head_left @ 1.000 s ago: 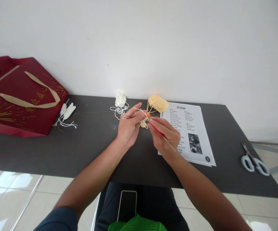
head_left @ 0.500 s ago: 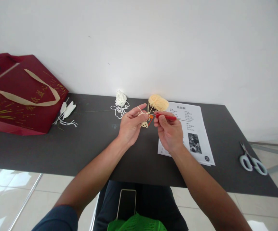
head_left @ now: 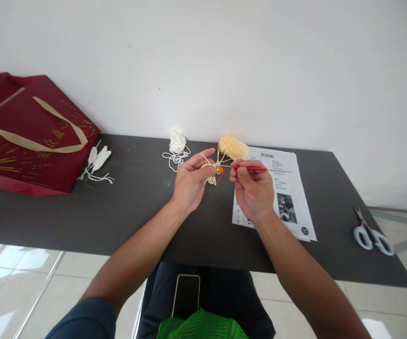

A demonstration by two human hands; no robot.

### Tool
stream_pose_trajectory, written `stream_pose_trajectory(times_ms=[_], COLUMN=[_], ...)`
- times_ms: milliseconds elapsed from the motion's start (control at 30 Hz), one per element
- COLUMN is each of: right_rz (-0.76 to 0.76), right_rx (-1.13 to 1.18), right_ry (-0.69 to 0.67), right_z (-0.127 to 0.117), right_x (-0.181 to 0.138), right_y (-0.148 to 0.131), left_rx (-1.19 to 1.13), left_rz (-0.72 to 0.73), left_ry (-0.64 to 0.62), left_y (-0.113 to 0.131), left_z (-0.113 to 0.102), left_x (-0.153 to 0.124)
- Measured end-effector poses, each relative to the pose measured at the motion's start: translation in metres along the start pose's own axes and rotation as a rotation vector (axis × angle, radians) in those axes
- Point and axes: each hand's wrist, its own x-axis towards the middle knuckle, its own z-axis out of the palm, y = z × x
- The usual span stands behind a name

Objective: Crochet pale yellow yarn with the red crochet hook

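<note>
Between the thumb and fingers of my left hand (head_left: 191, 181) is cream yarn, with a strand running up over the raised index finger. A small piece of crocheted yarn (head_left: 211, 180) hangs below those fingertips. My right hand (head_left: 254, 190) is closed around the red handle of a crochet hook (head_left: 256, 168), its thin metal shaft pointing left toward the yarn. Just behind the hands lies a pale yellow ball of yarn (head_left: 233, 148), from which strands lead down to my left hand. A small orange and red item (head_left: 220, 173) shows on the table between the hands, partly hidden.
Printed sheets (head_left: 291, 188) lie beneath my right hand. White-handled scissors (head_left: 372, 234) rest at the right edge. White yarn (head_left: 177, 142) and white crocheted pieces (head_left: 99, 161) lie left, beside a dark red bag (head_left: 37, 136). A phone (head_left: 186, 295) is on my lap.
My right hand has moved slightly right, drawing the crochet hook away from my left fingers and turning its handle. The left hand holds nearly the same place.
</note>
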Motion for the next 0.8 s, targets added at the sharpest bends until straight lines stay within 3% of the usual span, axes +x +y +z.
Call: stream_pose_trajectory(times_ms=[200,500,800], right_rz=[-0.06,-0.163,-0.133], right_rx=[-0.004,-0.206,-0.206], right_ry=[-0.021,-0.046,-0.128], right_z=[-0.001,-0.011,-0.019], right_x=[0.002,0.003,0.009], right_y=[-0.003,-0.003,-0.006], left_rx=[0.032,0.156,0.222], left_rz=[0.015,0.043,-0.065], left_ry=[-0.014,-0.03,-0.047], left_y=[0.002,0.002,0.013], left_z=[0.001,-0.002,0.002], left_x=[-0.001,0.0,0.0])
